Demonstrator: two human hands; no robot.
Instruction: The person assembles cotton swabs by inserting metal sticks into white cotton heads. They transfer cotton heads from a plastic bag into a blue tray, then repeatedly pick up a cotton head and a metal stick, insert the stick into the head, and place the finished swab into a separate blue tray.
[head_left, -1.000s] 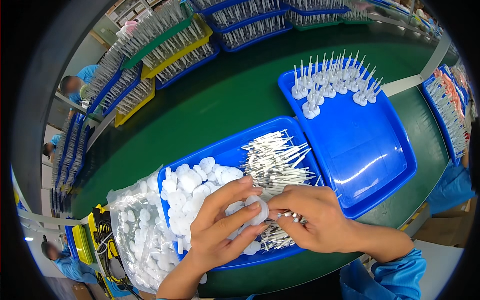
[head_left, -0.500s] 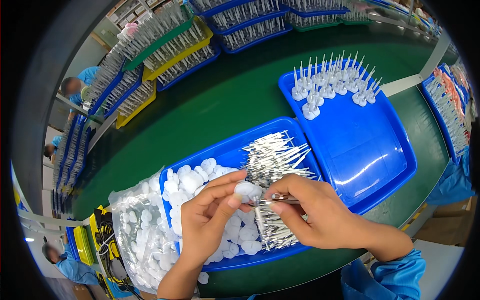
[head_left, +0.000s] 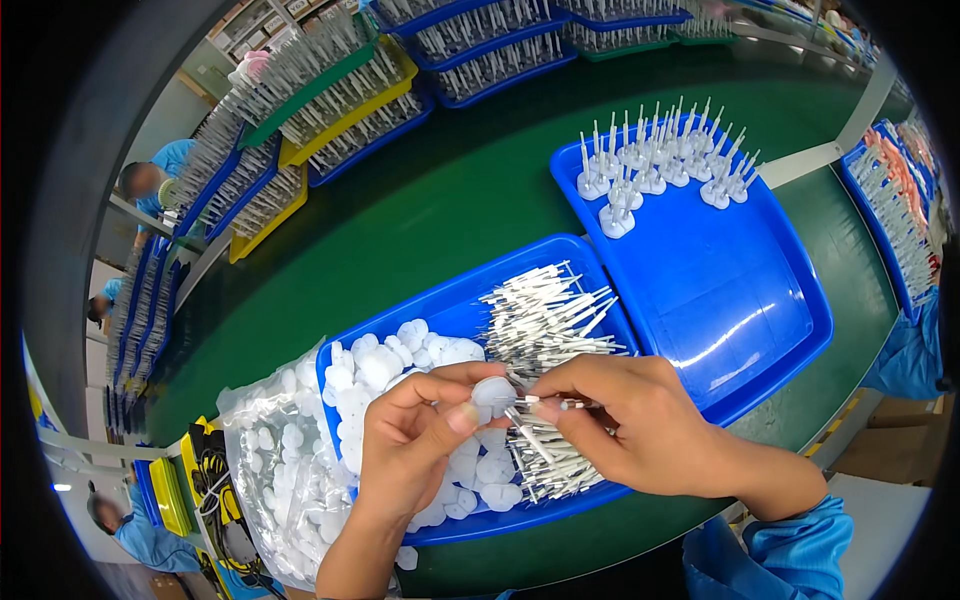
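My left hand point(head_left: 425, 430) pinches a white round plastic base point(head_left: 490, 393) between thumb and fingers. Close against it, my right hand point(head_left: 630, 425) grips a thin white rod point(head_left: 572, 404), its end pointing at the base. A second white rod slants down from the base; whether it is fixed there I cannot tell. Both hands are over a blue tray point(head_left: 455, 285). White plastic bases point(head_left: 375, 370) fill its left part, and a heap of thin white rods point(head_left: 545, 310) lies in its right part, partly hidden by my hands.
To the right is another blue tray point(head_left: 715, 290) with several upright rod-and-base pieces point(head_left: 655, 160) at its far end. A clear plastic bag point(head_left: 280, 470) of bases lies left. Stacked trays point(head_left: 340, 130) of upright rods line the green table's point(head_left: 460, 170) far side. Other people point(head_left: 150, 530) sit at left.
The base in my left hand has turned, showing more of its flat round face. My right fingers have shifted on the rod, which now points at the base. The view moved slightly.
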